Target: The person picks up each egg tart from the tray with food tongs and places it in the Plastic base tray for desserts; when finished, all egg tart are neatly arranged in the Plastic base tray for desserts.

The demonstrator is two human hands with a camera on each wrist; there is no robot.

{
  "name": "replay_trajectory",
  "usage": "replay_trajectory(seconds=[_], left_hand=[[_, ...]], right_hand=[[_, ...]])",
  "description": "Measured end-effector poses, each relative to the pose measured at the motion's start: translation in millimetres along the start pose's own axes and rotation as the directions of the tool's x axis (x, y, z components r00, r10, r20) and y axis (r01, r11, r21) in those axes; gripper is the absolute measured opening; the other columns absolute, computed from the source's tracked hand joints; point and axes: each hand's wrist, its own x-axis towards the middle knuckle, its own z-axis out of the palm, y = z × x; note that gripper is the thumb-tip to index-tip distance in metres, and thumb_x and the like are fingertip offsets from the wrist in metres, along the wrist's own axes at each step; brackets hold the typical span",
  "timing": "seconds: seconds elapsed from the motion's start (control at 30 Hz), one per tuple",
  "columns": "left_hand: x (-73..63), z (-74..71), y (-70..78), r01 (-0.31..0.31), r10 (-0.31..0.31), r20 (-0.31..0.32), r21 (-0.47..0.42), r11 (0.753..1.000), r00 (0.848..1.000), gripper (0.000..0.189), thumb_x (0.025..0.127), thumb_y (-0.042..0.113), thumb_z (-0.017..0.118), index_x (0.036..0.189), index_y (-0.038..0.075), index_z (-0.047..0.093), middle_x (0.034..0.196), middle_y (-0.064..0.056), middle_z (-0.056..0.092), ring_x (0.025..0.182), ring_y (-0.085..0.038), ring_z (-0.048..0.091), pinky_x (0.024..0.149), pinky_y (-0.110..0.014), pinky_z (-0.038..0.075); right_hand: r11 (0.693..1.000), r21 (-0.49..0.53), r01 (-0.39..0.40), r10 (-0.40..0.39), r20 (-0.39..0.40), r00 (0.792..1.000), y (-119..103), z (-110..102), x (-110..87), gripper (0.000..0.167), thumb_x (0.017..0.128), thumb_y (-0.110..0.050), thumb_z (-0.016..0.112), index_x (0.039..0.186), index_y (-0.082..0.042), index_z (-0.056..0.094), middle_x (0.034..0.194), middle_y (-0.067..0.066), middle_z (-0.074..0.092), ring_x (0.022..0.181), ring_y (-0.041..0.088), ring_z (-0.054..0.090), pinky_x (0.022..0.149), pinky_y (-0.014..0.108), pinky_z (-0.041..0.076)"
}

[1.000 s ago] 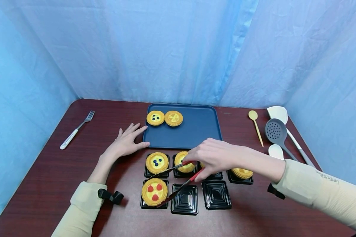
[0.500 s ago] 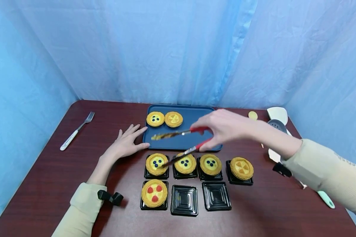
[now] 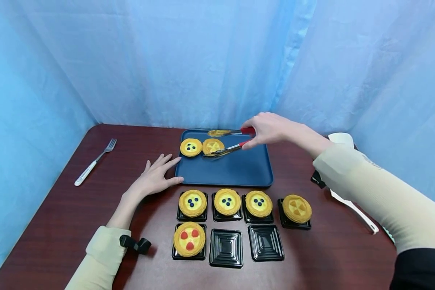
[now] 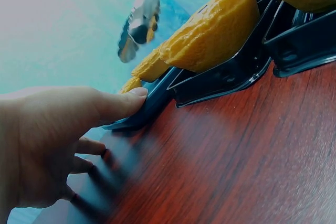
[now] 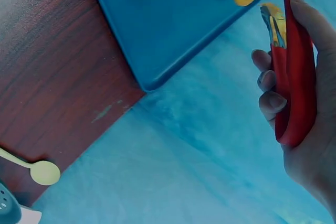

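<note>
My right hand (image 3: 270,129) grips a pair of red-handled tongs (image 5: 296,77) above the blue tray (image 3: 235,171). The tongs' arms are spread, one end behind and one in front of a tart with yellow wedges (image 3: 212,144); whether they touch it I cannot tell. Left of it on the tray sits a tart with dark berries (image 3: 191,147). My left hand (image 3: 154,177) lies with fingers spread at the tray's left edge. In the left wrist view its thumb (image 4: 118,106) touches the tray's rim, and the other fingertips rest on the table.
In front of the tray, black plastic bases bear three berry tarts (image 3: 227,202), a wedge-topped tart (image 3: 297,208) and a red-topped tart (image 3: 189,239). Two bare bases (image 3: 226,247) lie nearby. A fork (image 3: 95,162) is at left. A yellow spoon (image 5: 44,172) and a spatula (image 3: 341,139) are at right.
My right hand has carried the spread tongs from around the red-topped tart, away from me, up to the wedge-topped tart on the tray. My left hand has stayed in place.
</note>
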Motion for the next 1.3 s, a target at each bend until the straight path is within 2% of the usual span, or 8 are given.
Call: replay_trajectory(seconds=[0.23, 0.37, 0.57, 0.97, 1.3], left_hand=[[-0.4, 0.1, 3.0, 0.001, -0.001, -0.006, 0.007, 1.0, 1.0, 0.078, 0.099, 0.049, 0.065, 0.163, 0.019, 0.033, 0.172, -0.021, 0.02, 0.161, -0.045, 0.007, 0.124, -0.074, -0.004], [-0.8, -0.4, 3.3, -0.001, 0.001, -0.008, 0.004, 1.0, 1.0, 0.078, 0.099, 0.05, 0.064, 0.163, 0.018, 0.033, 0.171, -0.022, 0.02, 0.161, -0.045, 0.008, 0.124, -0.074, -0.004], [-2.0, -1.6, 2.8, 0.0, 0.0, -0.008, 0.006, 1.0, 1.0, 0.078, 0.099, 0.048, 0.065, 0.163, 0.018, 0.033, 0.172, -0.021, 0.019, 0.161, -0.045, 0.007, 0.124, -0.074, -0.004], [-1.0, -0.8, 3.2, -0.003, 0.003, -0.013, 0.016, 1.0, 1.0, 0.077, 0.099, 0.048, 0.065, 0.163, 0.019, 0.034, 0.171, -0.022, 0.02, 0.161, -0.046, 0.008, 0.123, -0.075, -0.003], [-1.1, -0.5, 3.8, -0.005, 0.006, -0.019, 0.015, 1.0, 1.0, 0.077, 0.099, 0.049, 0.065, 0.163, 0.018, 0.034, 0.171, -0.022, 0.021, 0.16, -0.046, 0.009, 0.123, -0.075, -0.003]], right_hand=[[0.999, -0.017, -0.034, 0.034, 0.0, 0.999, 9, 10, 6.6, 0.071, 0.084, -0.057, 0.079, 0.138, -0.011, 0.066, 0.109, 0.008, 0.076, 0.083, 0.017, 0.067, 0.077, 0.04, 0.058], [0.999, -0.019, -0.033, 0.033, 0.005, 0.999, 11, 14, 7.3, 0.071, 0.085, -0.057, 0.078, 0.137, -0.01, 0.067, 0.113, 0.01, 0.076, 0.084, 0.017, 0.068, 0.078, 0.041, 0.059], [0.999, -0.027, -0.02, 0.02, 0.011, 1.0, 12, 17, 7.7, 0.068, 0.086, -0.057, 0.077, 0.134, -0.01, 0.069, 0.109, 0.008, 0.076, 0.081, 0.016, 0.067, 0.075, 0.04, 0.058], [0.999, -0.043, -0.009, 0.009, 0.001, 1.0, 12, 18, 8.2, 0.06, 0.087, -0.054, 0.078, 0.13, -0.012, 0.071, 0.107, 0.006, 0.077, 0.077, 0.014, 0.065, 0.071, 0.037, 0.056], [0.999, -0.049, -0.007, 0.007, 0.004, 1.0, 11, 16, 6.9, 0.061, 0.088, -0.054, 0.077, 0.13, -0.011, 0.071, 0.107, 0.008, 0.077, 0.077, 0.015, 0.065, 0.071, 0.036, 0.056]])
